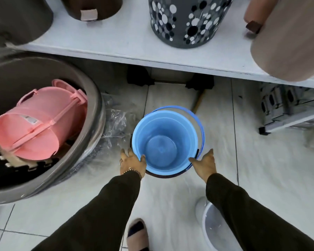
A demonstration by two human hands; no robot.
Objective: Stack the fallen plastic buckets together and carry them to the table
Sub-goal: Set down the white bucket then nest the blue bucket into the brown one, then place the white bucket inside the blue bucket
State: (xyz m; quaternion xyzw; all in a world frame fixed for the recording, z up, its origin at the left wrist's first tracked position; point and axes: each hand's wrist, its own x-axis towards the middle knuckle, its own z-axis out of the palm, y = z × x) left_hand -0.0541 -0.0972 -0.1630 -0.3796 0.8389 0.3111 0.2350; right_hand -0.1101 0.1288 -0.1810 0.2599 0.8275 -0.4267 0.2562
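Observation:
A blue plastic bucket (163, 142) stands upright on the tiled floor, its blue handle swung to the far right side. It sits nested in a darker bucket, whose rim (159, 175) shows just below it. My left hand (131, 164) grips the bucket's near-left rim, thumb over the edge. My right hand (204, 164) rests against the near-right rim by the handle mount, fingers spread. Both arms wear dark sleeves.
A large grey tub (91, 98) at left holds a pink bucket (38, 122) lying on its side. A white shelf (127, 46) ahead carries a dotted bin (185, 20) and other bins. Crumpled clear plastic (116, 124) lies beside the tub. A clear basin (214, 227) sits near right.

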